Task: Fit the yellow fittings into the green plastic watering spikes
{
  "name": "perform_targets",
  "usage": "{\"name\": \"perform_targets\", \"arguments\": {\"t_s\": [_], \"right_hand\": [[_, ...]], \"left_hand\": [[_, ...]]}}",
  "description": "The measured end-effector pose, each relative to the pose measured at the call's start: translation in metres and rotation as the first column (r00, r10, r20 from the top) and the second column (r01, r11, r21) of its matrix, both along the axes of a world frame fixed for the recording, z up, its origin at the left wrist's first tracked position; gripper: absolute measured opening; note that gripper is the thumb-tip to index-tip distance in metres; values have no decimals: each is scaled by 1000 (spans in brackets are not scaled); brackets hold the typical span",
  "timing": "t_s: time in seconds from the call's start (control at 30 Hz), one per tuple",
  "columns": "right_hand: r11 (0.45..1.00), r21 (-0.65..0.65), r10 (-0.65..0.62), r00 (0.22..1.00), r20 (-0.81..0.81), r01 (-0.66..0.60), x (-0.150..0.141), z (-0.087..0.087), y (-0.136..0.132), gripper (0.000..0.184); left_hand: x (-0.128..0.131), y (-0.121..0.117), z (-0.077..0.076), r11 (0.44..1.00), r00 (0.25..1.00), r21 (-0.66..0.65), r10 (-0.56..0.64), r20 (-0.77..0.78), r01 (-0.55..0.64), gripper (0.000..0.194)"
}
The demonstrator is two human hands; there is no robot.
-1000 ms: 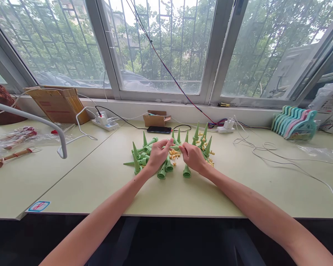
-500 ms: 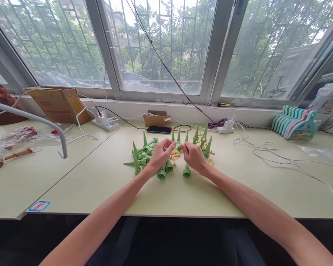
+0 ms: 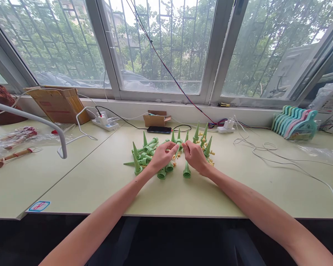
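A heap of green cone-shaped plastic spikes (image 3: pixel 144 155) lies on the pale green table (image 3: pixel 238 184), mixed with small yellow pieces (image 3: pixel 174 157). Both hands hover over the heap's middle. My left hand (image 3: pixel 160 158) is pinched on a green spike (image 3: pixel 178 143) that points up between the hands. My right hand (image 3: pixel 194 156) is curled with its fingertips pinched against the same spike from the right; a yellow piece may be in them, too small to tell. Several spikes stand upright behind my right hand, and others lie flat under my left wrist.
A black phone (image 3: pixel 159 129) and a small cardboard box (image 3: pixel 155 119) sit behind the heap. Power strips (image 3: pixel 104 122) and cables (image 3: pixel 269 151) cross the back. A larger carton (image 3: pixel 58 104) and a white lamp arm (image 3: pixel 30 120) are left; pastel hangers (image 3: pixel 294 122) right.
The hands have closed in on each other and lifted a little. The green spike between them now stands more upright.
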State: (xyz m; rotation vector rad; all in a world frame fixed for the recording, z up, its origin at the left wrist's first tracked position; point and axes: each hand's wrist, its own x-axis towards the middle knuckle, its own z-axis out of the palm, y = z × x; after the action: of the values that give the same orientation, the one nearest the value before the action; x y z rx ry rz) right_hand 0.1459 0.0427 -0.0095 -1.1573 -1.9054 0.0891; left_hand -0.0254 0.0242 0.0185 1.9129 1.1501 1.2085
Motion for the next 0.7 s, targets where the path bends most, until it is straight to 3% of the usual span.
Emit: {"name": "perform_targets", "arguments": {"t_s": [0.27,0.7], "right_hand": [[999,13,44,998,-51,-43,-2,1,-1,33],[994,73,93,993,-73,-87,-2,-1,-1,33]], "left_hand": [[-3,8,-12,993,997,118,38,-71,-30,31],[-3,9,-12,986,998,160,50,-37,-43,33]]}}
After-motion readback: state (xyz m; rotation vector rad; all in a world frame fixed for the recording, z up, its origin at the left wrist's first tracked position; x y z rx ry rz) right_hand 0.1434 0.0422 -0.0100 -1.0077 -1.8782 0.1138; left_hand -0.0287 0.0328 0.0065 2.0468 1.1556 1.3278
